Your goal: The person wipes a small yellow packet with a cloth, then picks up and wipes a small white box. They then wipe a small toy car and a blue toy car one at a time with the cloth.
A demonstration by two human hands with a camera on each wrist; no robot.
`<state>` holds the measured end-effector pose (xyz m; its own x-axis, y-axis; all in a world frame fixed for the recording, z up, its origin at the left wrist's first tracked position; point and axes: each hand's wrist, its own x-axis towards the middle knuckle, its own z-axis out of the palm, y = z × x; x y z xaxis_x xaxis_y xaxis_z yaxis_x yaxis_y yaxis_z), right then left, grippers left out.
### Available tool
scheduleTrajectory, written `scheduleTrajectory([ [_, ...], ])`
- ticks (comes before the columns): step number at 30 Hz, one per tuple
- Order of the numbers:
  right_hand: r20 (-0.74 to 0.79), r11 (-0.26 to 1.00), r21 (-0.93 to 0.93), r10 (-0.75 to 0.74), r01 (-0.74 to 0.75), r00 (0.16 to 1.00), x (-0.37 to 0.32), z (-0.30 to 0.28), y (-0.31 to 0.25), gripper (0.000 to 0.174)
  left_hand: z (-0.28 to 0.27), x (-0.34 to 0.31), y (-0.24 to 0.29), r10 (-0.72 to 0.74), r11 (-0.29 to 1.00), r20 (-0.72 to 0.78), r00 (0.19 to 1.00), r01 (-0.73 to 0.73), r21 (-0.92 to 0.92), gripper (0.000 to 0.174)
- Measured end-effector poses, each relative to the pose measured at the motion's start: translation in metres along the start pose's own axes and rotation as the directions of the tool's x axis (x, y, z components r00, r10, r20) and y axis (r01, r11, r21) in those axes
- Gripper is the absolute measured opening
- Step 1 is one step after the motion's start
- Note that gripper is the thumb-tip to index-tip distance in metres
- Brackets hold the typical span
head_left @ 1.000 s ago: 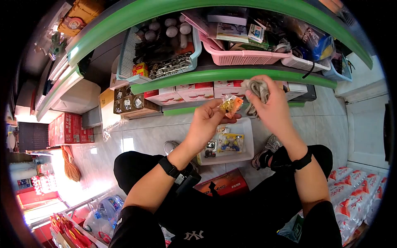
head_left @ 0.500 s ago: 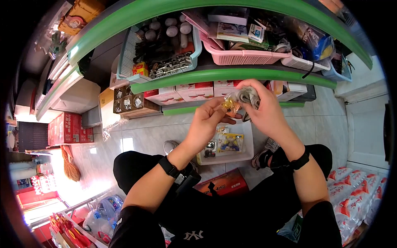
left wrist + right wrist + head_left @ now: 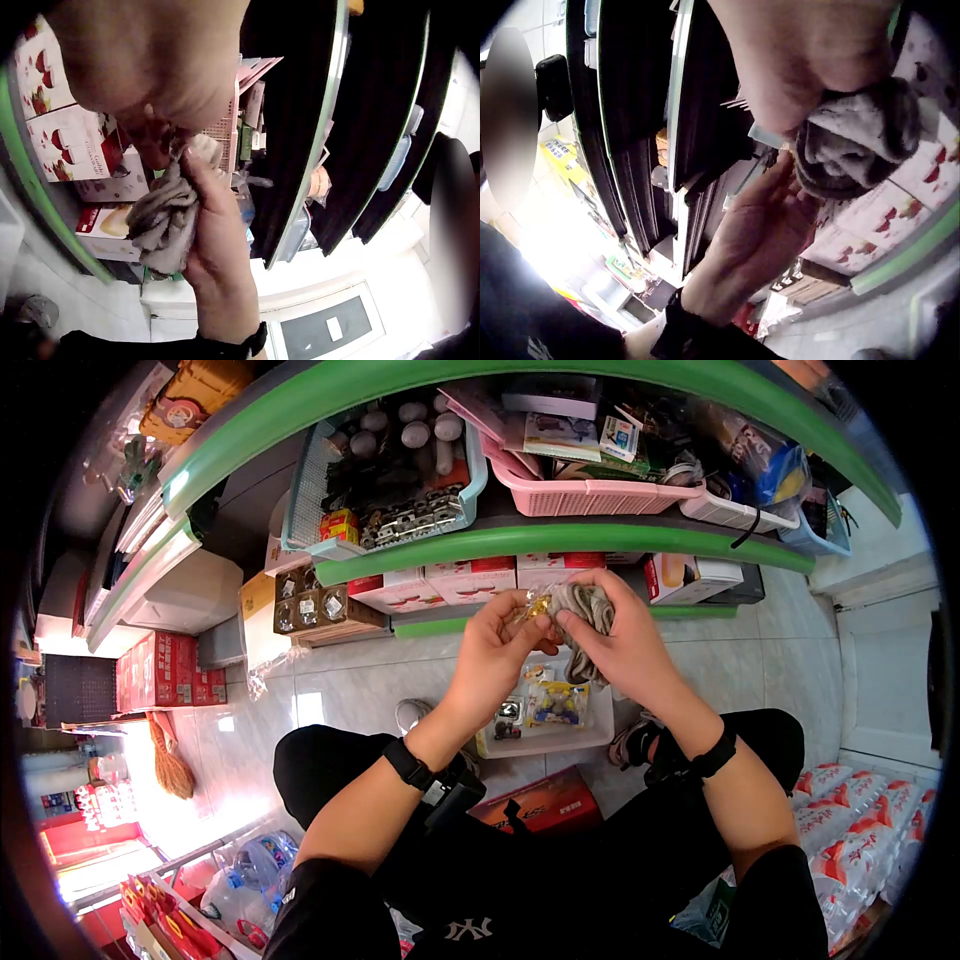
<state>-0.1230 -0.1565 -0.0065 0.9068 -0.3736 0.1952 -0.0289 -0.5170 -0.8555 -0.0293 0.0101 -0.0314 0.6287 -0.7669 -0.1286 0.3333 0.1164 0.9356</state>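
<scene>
My left hand (image 3: 495, 652) pinches a small clear plastic packet (image 3: 540, 606) with gold-yellow pieces inside. In my right hand (image 3: 637, 648) is a bunched grey cloth (image 3: 586, 612), gripped between thumb and fingers and pressed up against the packet. The left wrist view shows the cloth (image 3: 166, 217) folded in thick creases, while the packet is mostly hidden behind the fingers. Below both hands, a white plastic bin (image 3: 602, 732) stands on the floor between the feet. It holds a yellow-and-clear packet (image 3: 562, 705) and several small packaged items.
Ahead, a green-edged shelf (image 3: 570, 542) carries a blue basket (image 3: 300, 510) with bulbs and a pink basket (image 3: 590, 500). Boxes (image 3: 475, 582) line the lower level. Wrapped bottles (image 3: 860, 820) stand at right, and a red box (image 3: 550, 800) lies between the legs.
My right hand has moved left and slightly down, bringing the cloth onto the packet. The packet's orange part, visible earlier, is now covered. My left hand has stayed nearly in place.
</scene>
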Motion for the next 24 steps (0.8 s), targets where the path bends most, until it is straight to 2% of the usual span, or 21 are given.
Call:
scheduleTrajectory([
  [3, 0.007, 0.995, -0.046, -0.085, 0.085, 0.996, 0.001, -0.002, -0.002, 0.034, -0.006, 0.001, -0.004, 0.011, 0.999, 0.023, 1.0, -0.01, -0.037, 0.022],
  [6, 0.022, 0.993, -0.102, -0.053, 0.055, 0.998, 0.0, -0.002, -0.013, 0.035, -0.006, 0.0, -0.007, 0.02, 0.998, 0.026, 0.999, -0.019, -0.065, 0.022],
  [10, -0.008, 0.968, -0.203, -0.154, 0.149, 0.988, -0.002, -0.002, -0.024, 0.038, -0.001, 0.0, -0.008, 0.019, 0.995, 0.004, 1.0, -0.018, -0.096, 0.022],
  [13, -0.053, 0.96, -0.225, -0.18, 0.164, 0.982, 0.0, -0.005, -0.024, 0.039, 0.003, 0.001, -0.003, 0.05, 0.998, 0.011, 0.999, -0.05, -0.023, 0.023],
  [16, -0.104, 0.952, -0.267, -0.183, 0.149, 0.978, 0.001, -0.01, -0.02, 0.036, 0.002, 0.002, 0.0, 0.052, 0.983, 0.011, 0.999, -0.053, 0.176, 0.023],
  [18, -0.14, 0.947, -0.305, -0.152, 0.103, 0.978, 0.004, -0.013, -0.018, 0.033, -0.001, 0.003, 0.0, 0.0, 0.995, 0.046, 0.999, -0.005, 0.104, 0.022],
  [21, -0.189, 0.957, -0.267, -0.163, 0.109, 0.968, 0.013, -0.025, -0.014, 0.029, 0.002, 0.0, 0.001, -0.062, 0.996, 0.045, 0.997, 0.059, 0.07, 0.02],
  [22, -0.124, 0.987, -0.117, -0.124, 0.11, 0.984, 0.016, -0.029, -0.013, 0.031, 0.004, -0.002, 0.001, -0.08, 0.994, 0.033, 0.996, 0.077, 0.071, 0.021],
  [24, -0.026, 0.994, -0.033, -0.106, 0.106, 0.994, 0.013, -0.029, -0.02, 0.033, 0.004, -0.004, -0.001, -0.037, 0.994, 0.022, 0.999, 0.034, 0.1, 0.024],
])
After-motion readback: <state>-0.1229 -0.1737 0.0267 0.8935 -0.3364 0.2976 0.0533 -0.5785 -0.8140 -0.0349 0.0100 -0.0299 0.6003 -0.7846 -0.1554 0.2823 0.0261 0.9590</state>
